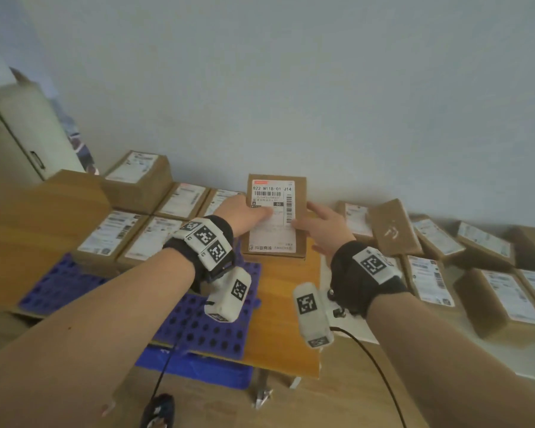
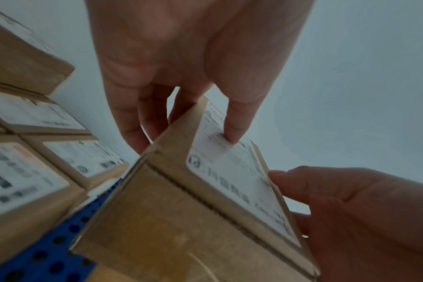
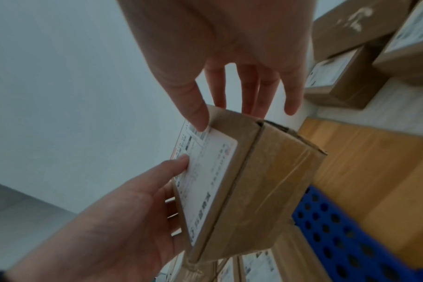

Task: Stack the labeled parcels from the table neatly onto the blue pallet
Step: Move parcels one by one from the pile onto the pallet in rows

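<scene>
A brown cardboard parcel (image 1: 275, 214) with a white shipping label is held up in the air, label toward me, above the far right corner of the blue perforated pallet (image 1: 198, 322). My left hand (image 1: 247, 211) grips its left edge, thumb on the label (image 2: 229, 181) and fingers behind. My right hand (image 1: 322, 223) pinches the right edge, thumb on the label's rim and fingers stretched behind the box (image 3: 266, 181). Several labeled parcels (image 1: 130, 233) lie side by side on the pallet's far left part.
More labeled parcels (image 1: 430, 236) lie scattered on the white table at the right, one of them face down (image 1: 393, 230). The pallet sits on a wooden table (image 1: 284, 304) against a pale wall. A beige cabinet (image 1: 13, 140) stands at the far left.
</scene>
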Demonstrator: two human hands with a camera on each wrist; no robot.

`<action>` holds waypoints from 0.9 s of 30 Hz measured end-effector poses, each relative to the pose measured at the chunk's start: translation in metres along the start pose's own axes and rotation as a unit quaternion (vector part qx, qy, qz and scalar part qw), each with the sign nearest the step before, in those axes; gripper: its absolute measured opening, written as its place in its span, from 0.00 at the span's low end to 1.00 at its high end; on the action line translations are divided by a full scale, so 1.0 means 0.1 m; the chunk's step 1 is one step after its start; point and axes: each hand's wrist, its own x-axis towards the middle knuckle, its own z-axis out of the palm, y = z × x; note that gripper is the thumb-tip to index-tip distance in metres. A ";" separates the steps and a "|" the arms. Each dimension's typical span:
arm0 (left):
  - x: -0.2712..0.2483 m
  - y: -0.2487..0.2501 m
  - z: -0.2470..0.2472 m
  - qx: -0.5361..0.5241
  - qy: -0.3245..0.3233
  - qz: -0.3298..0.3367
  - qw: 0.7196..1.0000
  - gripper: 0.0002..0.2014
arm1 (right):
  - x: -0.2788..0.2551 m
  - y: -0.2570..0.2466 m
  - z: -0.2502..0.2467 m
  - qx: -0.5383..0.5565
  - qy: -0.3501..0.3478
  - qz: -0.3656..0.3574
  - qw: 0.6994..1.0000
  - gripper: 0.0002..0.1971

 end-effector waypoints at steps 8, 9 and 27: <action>0.76 -0.82 -1.25 0.032 -0.021 0.029 0.999 0.16 | 0.74 -0.44 1.40 0.030 0.013 0.007 0.999 0.31; 0.85 -0.92 -1.38 0.034 -0.021 0.026 0.999 0.15 | 0.81 -0.49 1.56 0.030 0.016 0.011 0.999 0.31; 1.78 -1.71 -2.01 0.187 -0.018 0.011 0.982 0.23 | 1.62 -0.57 2.59 -0.027 0.017 0.079 0.996 0.30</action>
